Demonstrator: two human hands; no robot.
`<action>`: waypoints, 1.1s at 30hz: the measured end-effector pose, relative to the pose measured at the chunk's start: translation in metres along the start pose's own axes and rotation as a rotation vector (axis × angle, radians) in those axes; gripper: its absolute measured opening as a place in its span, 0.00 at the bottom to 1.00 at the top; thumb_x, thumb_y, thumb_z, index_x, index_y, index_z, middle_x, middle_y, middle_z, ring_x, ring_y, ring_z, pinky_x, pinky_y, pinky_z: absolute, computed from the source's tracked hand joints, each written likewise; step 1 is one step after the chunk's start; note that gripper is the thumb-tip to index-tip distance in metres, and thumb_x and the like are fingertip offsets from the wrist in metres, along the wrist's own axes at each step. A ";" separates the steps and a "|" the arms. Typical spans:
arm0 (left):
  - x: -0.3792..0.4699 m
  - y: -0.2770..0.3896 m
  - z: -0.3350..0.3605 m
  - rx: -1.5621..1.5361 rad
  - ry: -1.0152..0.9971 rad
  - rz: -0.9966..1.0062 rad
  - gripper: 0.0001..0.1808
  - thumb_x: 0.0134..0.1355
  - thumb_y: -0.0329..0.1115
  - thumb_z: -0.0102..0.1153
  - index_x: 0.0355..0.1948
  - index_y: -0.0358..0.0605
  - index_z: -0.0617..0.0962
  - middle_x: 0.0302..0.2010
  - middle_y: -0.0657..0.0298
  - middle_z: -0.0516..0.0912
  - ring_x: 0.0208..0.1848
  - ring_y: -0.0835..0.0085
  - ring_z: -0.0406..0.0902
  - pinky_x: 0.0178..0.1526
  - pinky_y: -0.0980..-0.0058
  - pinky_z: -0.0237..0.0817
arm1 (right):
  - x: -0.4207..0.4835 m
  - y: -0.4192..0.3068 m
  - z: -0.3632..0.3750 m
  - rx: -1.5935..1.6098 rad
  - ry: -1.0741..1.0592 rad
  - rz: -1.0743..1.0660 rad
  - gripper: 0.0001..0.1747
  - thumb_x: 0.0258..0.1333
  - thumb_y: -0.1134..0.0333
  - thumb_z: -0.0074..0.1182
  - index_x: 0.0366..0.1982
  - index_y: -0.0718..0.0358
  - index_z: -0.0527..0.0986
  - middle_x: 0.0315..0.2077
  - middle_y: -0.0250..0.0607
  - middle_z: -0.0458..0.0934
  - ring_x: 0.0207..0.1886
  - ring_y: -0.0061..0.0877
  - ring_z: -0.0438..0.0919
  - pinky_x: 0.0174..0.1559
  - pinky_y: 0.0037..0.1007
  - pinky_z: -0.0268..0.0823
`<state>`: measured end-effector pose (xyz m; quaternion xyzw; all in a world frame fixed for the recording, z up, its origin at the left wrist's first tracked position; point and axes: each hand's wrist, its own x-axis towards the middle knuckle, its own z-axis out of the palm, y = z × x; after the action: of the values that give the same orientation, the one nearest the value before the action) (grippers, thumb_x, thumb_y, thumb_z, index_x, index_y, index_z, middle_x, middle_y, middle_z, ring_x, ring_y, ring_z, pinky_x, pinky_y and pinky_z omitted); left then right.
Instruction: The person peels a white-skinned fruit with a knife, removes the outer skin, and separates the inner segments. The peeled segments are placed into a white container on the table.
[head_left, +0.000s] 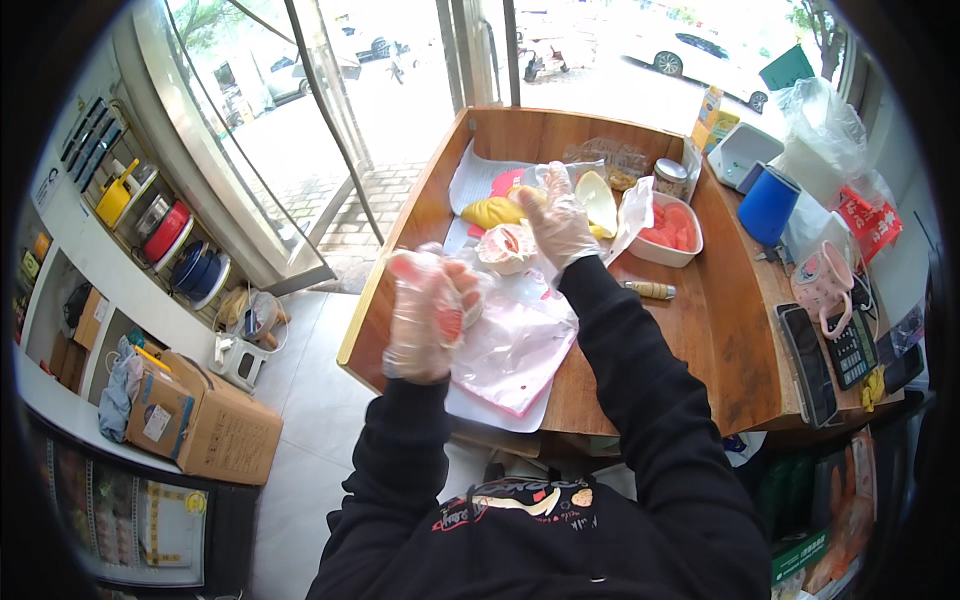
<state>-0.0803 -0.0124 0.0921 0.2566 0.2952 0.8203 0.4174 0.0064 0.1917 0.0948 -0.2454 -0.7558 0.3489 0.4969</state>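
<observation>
My left hand (421, 319), in a clear plastic glove, is closed around a piece of red pomelo flesh (451, 324) at the left side of the wooden desk. My right hand (559, 225), gloved too, is raised over yellow pomelo peel (491, 214), thumb apart from the fingers and nothing visible in it. Between the hands rests a part-peeled pomelo (506, 247) with red flesh showing. A thick peel piece with white pith (596, 202) leans beyond my right hand. Pink plastic packaging (517, 352) spreads nearer to me. Peeled red segments (667, 225) fill a white tub (671, 256).
A wooden-handled tool (649, 289) lies on the wooden desk (675, 330), its other end hidden by my sleeve. Behind the tub stands a lidded jar (670, 178). The raised right ledge carries a blue cup (769, 204), a pink mug (821, 281), a phone (806, 364) and a calculator (853, 349).
</observation>
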 end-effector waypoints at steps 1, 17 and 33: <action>0.001 -0.013 0.010 0.141 0.037 0.011 0.21 0.59 0.39 0.60 0.52 0.49 0.70 0.41 0.63 0.78 0.39 0.76 0.77 0.42 0.72 0.71 | 0.004 -0.012 -0.005 0.272 0.035 0.072 0.47 0.55 0.37 0.48 0.63 0.67 0.58 0.61 0.55 0.61 0.67 0.37 0.57 0.65 0.29 0.49; 0.026 -0.064 0.062 0.339 -0.474 -0.258 0.13 0.61 0.42 0.59 0.42 0.49 0.73 0.32 0.68 0.73 0.33 0.80 0.71 0.36 0.79 0.64 | -0.039 -0.045 -0.077 0.626 0.213 -0.030 0.38 0.64 0.56 0.44 0.67 0.65 0.45 0.66 0.48 0.50 0.68 0.33 0.53 0.68 0.30 0.45; 0.103 -0.112 -0.002 -0.149 -0.250 -0.294 0.30 0.61 0.57 0.52 0.57 0.50 0.68 0.34 0.59 0.77 0.36 0.64 0.77 0.43 0.57 0.73 | -0.072 -0.056 -0.078 -0.564 -0.245 -0.444 0.08 0.52 0.70 0.55 0.35 0.64 0.77 0.26 0.43 0.81 0.28 0.32 0.80 0.35 0.31 0.72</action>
<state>-0.0752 0.1268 0.0302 0.2789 0.2140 0.7320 0.5837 0.1050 0.1264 0.1163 -0.1593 -0.9108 0.0376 0.3791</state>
